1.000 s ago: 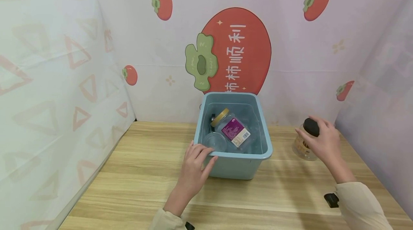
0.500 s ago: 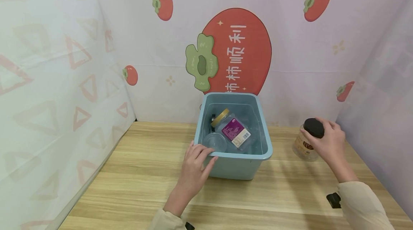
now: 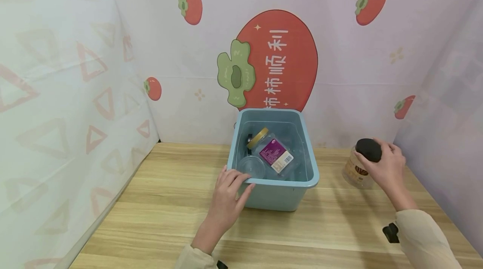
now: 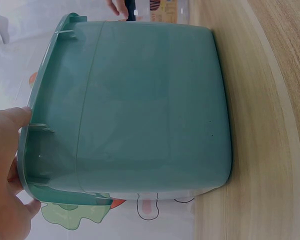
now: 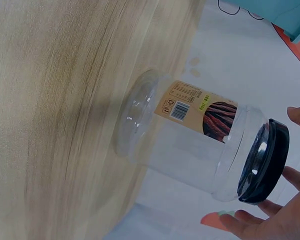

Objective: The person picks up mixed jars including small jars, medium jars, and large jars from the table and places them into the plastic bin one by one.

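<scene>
In the head view my right hand [image 3: 385, 166] holds a clear plastic jar [image 3: 357, 172] by its black lid [image 3: 369, 150]. The jar's base is at the tabletop, and its body leans slightly. The right wrist view shows its tan label [image 5: 197, 110] with a barcode and a picture of reddish sticks; fingers are about the lid's edge. My left hand [image 3: 225, 197] grips the near rim of a blue plastic bin [image 3: 269, 195], fingertips over the inside and thumb outside. Inside the bin lie a clear jar with a gold lid [image 3: 258, 138] and purple label, and a round clear container [image 3: 252, 166].
The bin stands mid-table, close to the back curtain [image 3: 339, 51] printed with persimmons. A dark object [image 3: 249, 143] shows partly at the bin's left inner wall. Wood tabletop [image 3: 162, 202] extends on both sides, and curtains border it left and right.
My right hand has moved slightly right with the jar's lid, so the jar leans more and its label shows better. The left hand stays on the bin rim.
</scene>
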`<state>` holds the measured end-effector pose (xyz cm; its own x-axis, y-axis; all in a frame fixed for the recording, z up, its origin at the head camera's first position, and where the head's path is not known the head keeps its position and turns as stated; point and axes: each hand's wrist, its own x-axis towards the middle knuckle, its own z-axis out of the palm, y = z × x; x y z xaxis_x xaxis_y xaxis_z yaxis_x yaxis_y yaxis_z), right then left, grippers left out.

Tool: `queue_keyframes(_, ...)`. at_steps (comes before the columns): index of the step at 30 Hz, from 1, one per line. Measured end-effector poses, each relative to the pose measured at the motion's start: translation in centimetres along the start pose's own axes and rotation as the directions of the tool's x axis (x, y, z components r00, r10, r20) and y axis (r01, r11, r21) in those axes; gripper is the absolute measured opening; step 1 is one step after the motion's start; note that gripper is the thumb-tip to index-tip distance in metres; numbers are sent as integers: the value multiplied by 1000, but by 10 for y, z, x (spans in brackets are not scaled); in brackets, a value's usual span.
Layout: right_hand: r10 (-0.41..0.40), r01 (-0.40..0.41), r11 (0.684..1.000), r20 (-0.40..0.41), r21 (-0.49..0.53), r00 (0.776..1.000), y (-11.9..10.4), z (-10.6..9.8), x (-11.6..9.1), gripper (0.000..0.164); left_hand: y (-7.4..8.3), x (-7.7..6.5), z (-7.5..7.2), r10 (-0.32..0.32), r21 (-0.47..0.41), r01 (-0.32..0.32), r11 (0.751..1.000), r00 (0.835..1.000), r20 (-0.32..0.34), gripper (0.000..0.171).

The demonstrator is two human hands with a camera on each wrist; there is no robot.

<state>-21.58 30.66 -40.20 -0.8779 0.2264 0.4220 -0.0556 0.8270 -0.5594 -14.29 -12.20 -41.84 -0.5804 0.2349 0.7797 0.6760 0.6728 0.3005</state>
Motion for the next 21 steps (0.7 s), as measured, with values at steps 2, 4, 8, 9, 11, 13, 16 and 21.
queue_keyframes(2,7,-7,1000,3,0,1000,1,1,1,72,0,0,0,-1,-1,1,1000,1000,0,22)
queue_keyframes(4,15,-15,1000,10,2,1000,3,1,2,73,0,0,0,0,-2,0,1000,1000,-1,22)
queue_keyframes(8,28,-28,1000,24,9,999,6,2,3,74,0,0,0,3,-2,-3,1000,1000,-3,22)
queue_keyframes(9,31,-32,999,28,9,999,7,2,3,75,0,0,0,2,-3,-2,1000,1000,-2,22)
queue_keyframes(11,36,-37,999,33,9,999,7,2,4,76,0,0,0,2,-3,-2,1000,1000,-3,22)
queue_keyframes(13,43,-43,999,40,7,998,8,2,4,77,0,0,0,5,-2,-5,1000,1000,-4,22)
queue_keyframes(16,57,-57,998,52,5,997,8,2,5,79,0,1,0,14,-1,-14,1000,1000,-8,22)
queue_keyframes(21,78,-79,997,73,11,994,9,3,6,83,0,1,0,17,-3,-17,1000,1000,-11,22)
